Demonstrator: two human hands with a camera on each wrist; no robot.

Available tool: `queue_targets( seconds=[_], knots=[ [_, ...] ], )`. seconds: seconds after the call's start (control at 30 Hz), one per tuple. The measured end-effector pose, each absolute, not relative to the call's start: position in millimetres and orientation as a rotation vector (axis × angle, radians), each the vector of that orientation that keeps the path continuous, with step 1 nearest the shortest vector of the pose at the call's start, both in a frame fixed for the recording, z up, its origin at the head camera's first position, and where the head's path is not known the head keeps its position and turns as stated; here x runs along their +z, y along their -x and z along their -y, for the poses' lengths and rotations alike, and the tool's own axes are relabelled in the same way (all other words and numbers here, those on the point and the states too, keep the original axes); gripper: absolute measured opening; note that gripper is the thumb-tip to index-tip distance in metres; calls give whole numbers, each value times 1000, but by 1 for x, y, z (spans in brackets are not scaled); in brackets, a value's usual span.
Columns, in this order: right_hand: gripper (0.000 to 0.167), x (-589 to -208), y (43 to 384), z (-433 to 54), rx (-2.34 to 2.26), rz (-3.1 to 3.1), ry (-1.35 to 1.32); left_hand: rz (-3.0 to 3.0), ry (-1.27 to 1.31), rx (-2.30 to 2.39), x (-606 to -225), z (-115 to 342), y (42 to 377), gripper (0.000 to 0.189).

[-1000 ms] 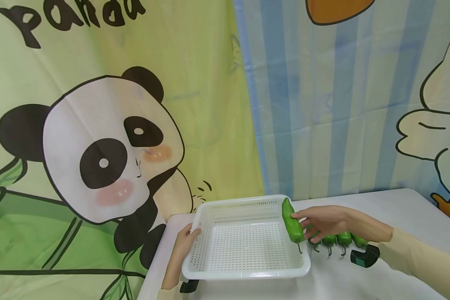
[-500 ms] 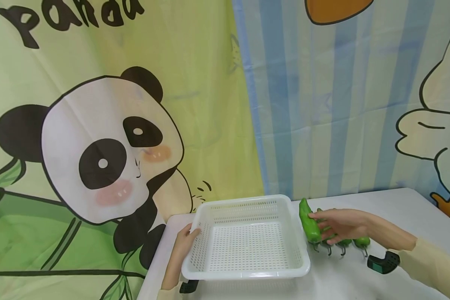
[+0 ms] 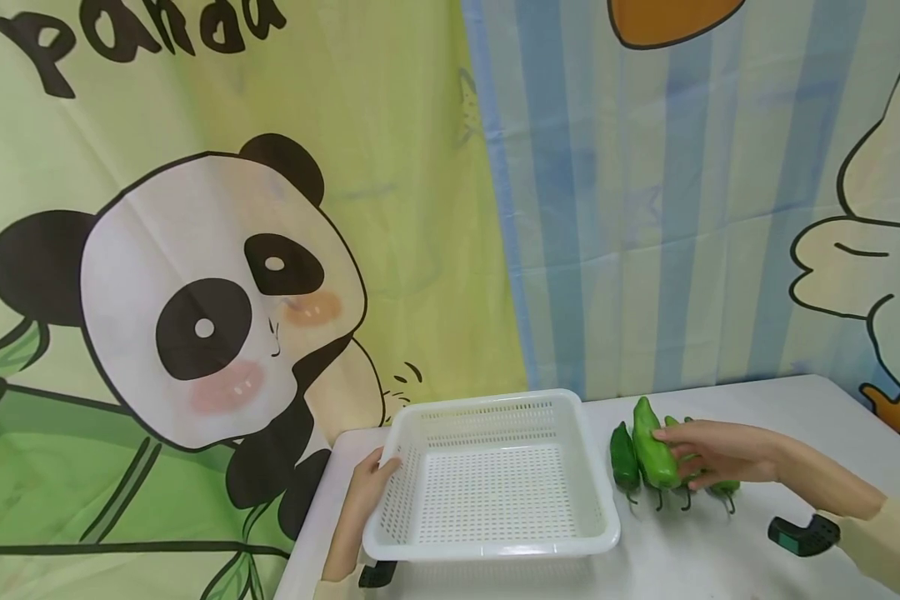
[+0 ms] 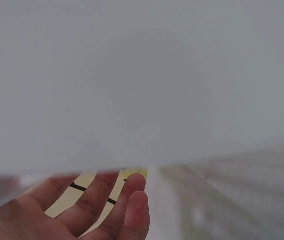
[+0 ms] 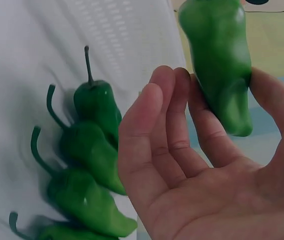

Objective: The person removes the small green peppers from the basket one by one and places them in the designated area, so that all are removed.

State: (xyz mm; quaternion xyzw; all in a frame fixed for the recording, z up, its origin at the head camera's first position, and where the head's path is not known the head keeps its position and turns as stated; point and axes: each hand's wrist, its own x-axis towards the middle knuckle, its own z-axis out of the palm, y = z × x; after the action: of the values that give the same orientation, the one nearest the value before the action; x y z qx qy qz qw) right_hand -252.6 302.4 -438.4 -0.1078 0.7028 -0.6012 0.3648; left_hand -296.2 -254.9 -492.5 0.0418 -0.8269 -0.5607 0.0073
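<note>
My right hand (image 3: 723,454) pinches a light green pepper (image 3: 654,450) between thumb and fingers. In the head view the pepper hangs over the row of peppers right of the basket; in the right wrist view it (image 5: 219,60) stands well above them. A darker green pepper (image 3: 624,462) lies at the row's left end, and the others are partly behind the hand. At the left, my left hand (image 3: 369,492) grips the rim of a white plastic basket (image 3: 495,550), thumb over the edge. Its fingers (image 4: 134,215) show beneath the rim in the left wrist view.
The white table (image 3: 780,408) ends at a curtain (image 3: 630,250) with panda and stripe prints behind it. Several stemmed peppers (image 5: 84,195) lie side by side close to the basket's right wall.
My right hand has carried the pepper rightward from over the basket's right edge to above the row of peppers. The left hand and the basket have stayed in place.
</note>
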Motion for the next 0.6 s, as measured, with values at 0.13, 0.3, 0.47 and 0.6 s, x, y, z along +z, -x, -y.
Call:
queue_targets(
  seconds=[0.13, 0.3, 0.47, 0.6],
  knots=[
    [29, -440, 250, -312, -1546, -1870, 261, 2581, -131, -1760, -493, 255, 296, 51],
    [29, -440, 250, -323, -1521, -1920, 248, 2578, -132, -1757, -494, 255, 298, 50],
    [37, -438, 250, -337, -1475, -2015, 204, 2580, -150, -1766, -494, 255, 298, 50],
    [56, -434, 249, -351, -1410, -2124, 145, 2585, -133, -1770, -493, 255, 296, 51]
  ],
)
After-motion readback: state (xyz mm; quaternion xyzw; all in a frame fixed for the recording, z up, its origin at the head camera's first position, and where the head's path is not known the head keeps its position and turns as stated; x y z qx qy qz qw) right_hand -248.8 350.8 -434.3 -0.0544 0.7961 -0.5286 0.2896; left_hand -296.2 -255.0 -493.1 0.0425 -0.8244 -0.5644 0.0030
